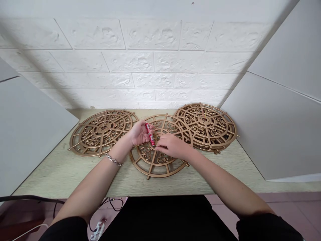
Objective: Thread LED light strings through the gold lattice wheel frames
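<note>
Two red batteries [151, 139] lie end to end across the fingers of my left hand [139, 134], which is turned palm up and curled around them. My right hand [173, 146] is closed in a pinch beside the lower battery's end; what its fingertips hold, if anything, is too small to make out. Beneath both hands is a round gold-coloured openwork panel [161, 175] with scroll ornaments and crossing bars. My hands and forearms cover part of it.
A similar round panel [85, 153] sits on the left, and a stack of such panels [215, 147] on the right. All rest on a pale wood-grain table [120, 187] against a white brick-pattern wall [152, 62]. White side panels flank it; cables [112, 201] hang below the front edge.
</note>
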A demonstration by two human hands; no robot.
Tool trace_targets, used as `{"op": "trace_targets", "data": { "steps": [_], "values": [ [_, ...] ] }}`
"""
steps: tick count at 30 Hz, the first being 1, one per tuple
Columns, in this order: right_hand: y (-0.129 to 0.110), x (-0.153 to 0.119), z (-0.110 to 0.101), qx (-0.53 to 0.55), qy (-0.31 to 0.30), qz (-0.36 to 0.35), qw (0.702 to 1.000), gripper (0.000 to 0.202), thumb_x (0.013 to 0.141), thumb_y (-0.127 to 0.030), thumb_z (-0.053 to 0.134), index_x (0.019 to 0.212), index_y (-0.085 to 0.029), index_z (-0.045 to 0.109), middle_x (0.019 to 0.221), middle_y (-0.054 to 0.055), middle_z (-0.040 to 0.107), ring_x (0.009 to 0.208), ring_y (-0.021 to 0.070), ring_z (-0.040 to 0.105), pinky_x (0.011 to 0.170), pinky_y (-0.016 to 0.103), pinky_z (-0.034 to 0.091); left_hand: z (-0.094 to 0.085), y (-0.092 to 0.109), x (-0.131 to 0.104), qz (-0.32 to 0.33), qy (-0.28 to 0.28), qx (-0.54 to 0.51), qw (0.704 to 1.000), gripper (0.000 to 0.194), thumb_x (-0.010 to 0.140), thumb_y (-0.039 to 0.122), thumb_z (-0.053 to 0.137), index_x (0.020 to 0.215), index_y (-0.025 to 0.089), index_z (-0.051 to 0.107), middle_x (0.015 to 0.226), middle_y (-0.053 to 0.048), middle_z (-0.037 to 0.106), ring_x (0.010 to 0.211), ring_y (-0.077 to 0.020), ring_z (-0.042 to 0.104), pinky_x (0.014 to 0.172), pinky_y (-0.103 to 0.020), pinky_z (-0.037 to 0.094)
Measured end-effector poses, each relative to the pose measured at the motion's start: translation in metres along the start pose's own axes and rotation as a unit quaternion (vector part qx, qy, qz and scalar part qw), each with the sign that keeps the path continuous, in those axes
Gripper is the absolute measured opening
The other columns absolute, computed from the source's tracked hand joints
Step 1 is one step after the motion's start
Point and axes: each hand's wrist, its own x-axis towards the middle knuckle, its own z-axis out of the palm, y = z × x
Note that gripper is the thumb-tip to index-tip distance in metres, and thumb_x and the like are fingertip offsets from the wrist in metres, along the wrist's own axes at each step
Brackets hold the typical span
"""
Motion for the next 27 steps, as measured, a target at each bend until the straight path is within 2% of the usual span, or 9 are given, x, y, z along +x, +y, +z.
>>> {"op": "trace_targets", "data": {
  "steps": [4, 10, 21, 27],
  "values": [
    [0.0029, -0.0008, 0.0049, -0.092, 0.024, -0.04, 0.995, 0.023, 0.087, -0.027, 0.053, 0.071, -0.014, 0.061, 0.068, 0.004, 0.057, 0.07, 0.015, 0.049, 0.073, 0.029, 0.037, 0.0007, -0.0001, 0.0002, -0.004, 0.002, -0.018, 1.0, 0.011, 0.072, 0.022, 0.036, 0.064, 0.017, 0.04, 0.051, -0.002, 0.043, 0.033, -0.0081, 0.033, 0.029, -0.018, 0.034],
    [0.0047, -0.0033, 0.0079, -0.157, 0.054, -0.063, 0.984, 0.027, 0.09, -0.029, 0.047, 0.072, -0.014, 0.061, 0.069, 0.004, 0.057, 0.069, 0.0151, 0.049, 0.072, 0.028, 0.037, 0.0, -0.0002, 0.0011, 0.005, 0.001, -0.013, 1.0, 0.012, 0.074, 0.02, 0.035, 0.064, 0.016, 0.041, 0.051, -0.003, 0.044, 0.033, -0.0081, 0.033, 0.029, -0.017, 0.033],
    [0.0007, -0.0033, 0.0075, -0.168, 0.071, -0.078, 0.98, 0.028, 0.089, -0.028, 0.047, 0.068, -0.015, 0.06, 0.066, 0.004, 0.057, 0.067, 0.0148, 0.049, 0.069, 0.027, 0.035, -0.0029, -0.0013, 0.003, 0.001, -0.01, -0.024, 1.0, 0.012, 0.073, 0.021, 0.035, 0.065, 0.016, 0.041, 0.052, -0.004, 0.045, 0.033, -0.0088, 0.034, 0.031, -0.02, 0.036],
    [0.0008, -0.003, 0.0073, -0.174, 0.066, -0.064, 0.98, 0.029, 0.09, -0.027, 0.044, 0.068, -0.015, 0.059, 0.066, 0.004, 0.056, 0.066, 0.015, 0.049, 0.069, 0.028, 0.034, -0.0065, -0.0005, 0.0047, -0.004, -0.014, -0.03, 0.999, 0.011, 0.074, 0.02, 0.036, 0.066, 0.016, 0.042, 0.052, -0.004, 0.047, 0.033, -0.0083, 0.034, 0.029, -0.018, 0.034]
  ]
}}
